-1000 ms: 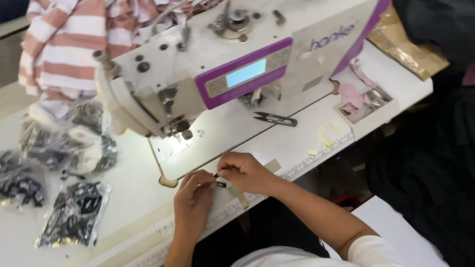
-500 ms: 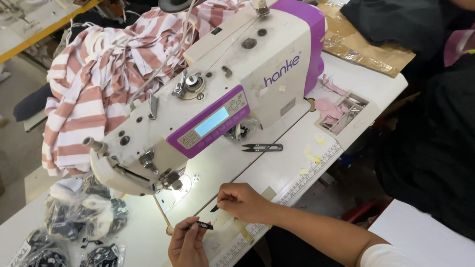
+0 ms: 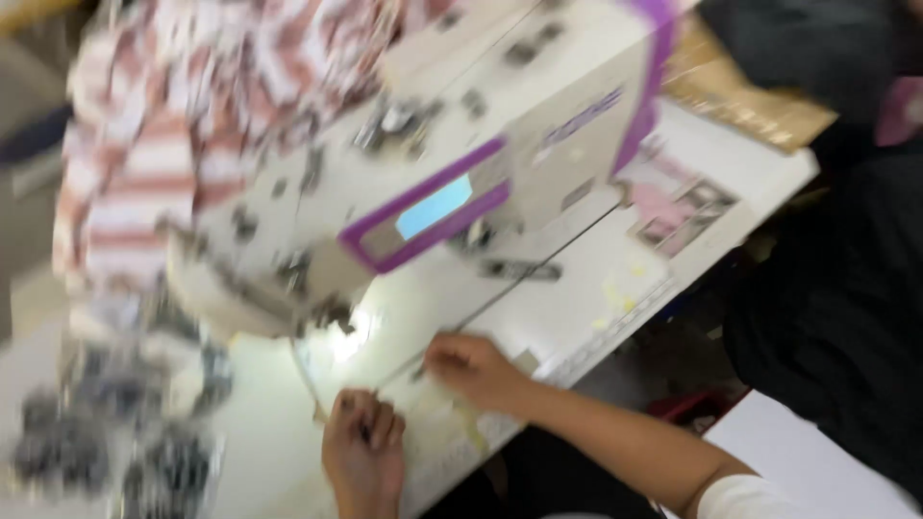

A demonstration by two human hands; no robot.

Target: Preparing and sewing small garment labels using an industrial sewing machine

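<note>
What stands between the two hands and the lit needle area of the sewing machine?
Nothing visible: only bare white table lies between the left hand, the right hand and the lit needle area. The picture is blurred.

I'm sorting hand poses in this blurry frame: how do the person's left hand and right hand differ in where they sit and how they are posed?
The left hand sits at the table's near edge with fingers curled under; the right hand lies further in, toward the lit spot beneath the sewing machine. The right forearm shows, crossing the table edge; the left hand's arm is cut off by the frame. Both rest on the white table. Blur hides anything they hold.
</note>
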